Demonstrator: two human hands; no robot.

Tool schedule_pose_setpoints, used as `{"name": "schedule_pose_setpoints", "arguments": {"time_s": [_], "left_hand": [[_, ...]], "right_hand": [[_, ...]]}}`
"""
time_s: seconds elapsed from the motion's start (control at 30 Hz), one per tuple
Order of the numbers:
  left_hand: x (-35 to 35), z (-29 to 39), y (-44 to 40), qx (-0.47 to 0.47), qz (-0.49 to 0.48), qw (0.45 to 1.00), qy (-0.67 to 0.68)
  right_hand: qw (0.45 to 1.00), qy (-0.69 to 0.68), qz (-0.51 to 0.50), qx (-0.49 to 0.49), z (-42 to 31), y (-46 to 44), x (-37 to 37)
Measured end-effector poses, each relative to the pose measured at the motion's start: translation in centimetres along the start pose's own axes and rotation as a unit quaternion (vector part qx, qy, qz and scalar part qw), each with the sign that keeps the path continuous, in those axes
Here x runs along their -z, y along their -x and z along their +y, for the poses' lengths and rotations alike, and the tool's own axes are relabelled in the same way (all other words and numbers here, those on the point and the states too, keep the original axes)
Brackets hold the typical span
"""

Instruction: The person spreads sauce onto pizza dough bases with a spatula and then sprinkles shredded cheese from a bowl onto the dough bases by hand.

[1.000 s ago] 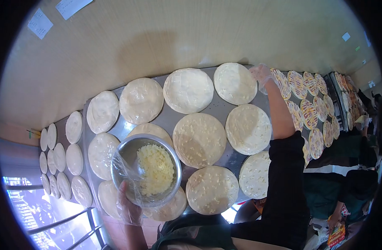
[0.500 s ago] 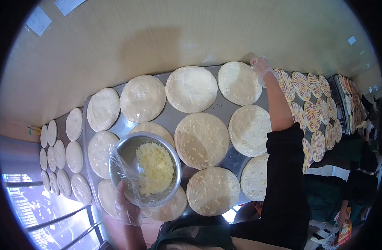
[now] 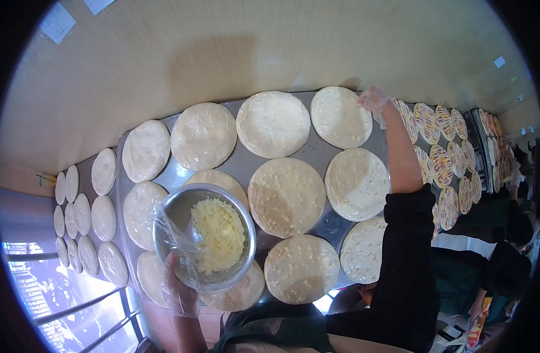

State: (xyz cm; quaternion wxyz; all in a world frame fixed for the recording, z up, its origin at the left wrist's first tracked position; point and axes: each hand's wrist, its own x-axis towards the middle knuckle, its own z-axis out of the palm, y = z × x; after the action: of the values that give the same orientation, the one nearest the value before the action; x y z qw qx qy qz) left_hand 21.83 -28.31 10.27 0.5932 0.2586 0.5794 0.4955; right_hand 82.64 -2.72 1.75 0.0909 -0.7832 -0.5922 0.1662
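Observation:
My left hand, in a clear plastic glove, grips the near left rim of a metal bowl. Pale yellow grated cheese lies in the bowl, and clear plastic film hangs over its left side. The bowl is above the tray, hiding parts of several dough rounds. At the far edge, my gloved right hand hovers by the right rim of a dough round. Its fingers are bunched together; what they hold is hidden. White crumbs dot the round in the middle and others on the right.
The metal tray runs along a beige wall. Plain dough rounds sit on another tray at left. Rounds with striped toppings lie at right. Beyond my right arm, a person's hand is near a yellow-red packet.
My right hand has shifted slightly right and down, beside the far dough round. The bowl stays nearly in place in my left hand. The other person's packet has moved a little.

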Motion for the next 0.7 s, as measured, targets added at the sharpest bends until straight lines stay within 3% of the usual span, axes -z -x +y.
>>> {"name": "schedule_pose_setpoints", "arguments": {"time_s": [0.07, 0.17, 0.27, 0.4, 0.47, 0.5, 0.57, 0.7], "left_hand": [[0.4, -0.2, -0.4, 0.069, 0.016, 0.99, 0.124], [0.3, 0.0, -0.4, 0.083, 0.026, 0.986, 0.145], [0.8, -0.3, -0.3, 0.044, 0.014, 0.997, 0.065], [0.9, -0.1, 0.1, 0.071, 0.009, 0.989, 0.133], [2.1, -1.4, 0.1, -0.04, 0.031, 0.996, -0.069], [1.7, -1.1, 0.2, -0.04, 0.031, 0.996, -0.068], [0.5, -0.2, 0.5, 0.017, 0.021, 0.998, 0.059], [1.3, -0.2, 0.3, 0.037, 0.009, 0.998, 0.049]], "right_hand": [[0.997, 0.054, -0.015, 0.06, 1.7, -0.3, -0.7], [1.0, 0.021, 0.019, -0.002, -0.7, 2.4, 0.6], [0.996, 0.04, 0.083, 0.003, -1.1, 3.6, 0.6], [0.997, 0.006, 0.082, 0.013, 0.2, 3.5, -0.2], [1.0, -0.029, -0.003, 0.011, 0.0, 3.8, 0.1], [1.0, -0.028, -0.004, 0.011, -0.4, 4.2, 0.3], [0.994, -0.077, -0.069, -0.023, -1.2, 5.1, 0.7], [0.997, -0.022, -0.077, 0.018, -2.5, 7.2, 0.9]]}}
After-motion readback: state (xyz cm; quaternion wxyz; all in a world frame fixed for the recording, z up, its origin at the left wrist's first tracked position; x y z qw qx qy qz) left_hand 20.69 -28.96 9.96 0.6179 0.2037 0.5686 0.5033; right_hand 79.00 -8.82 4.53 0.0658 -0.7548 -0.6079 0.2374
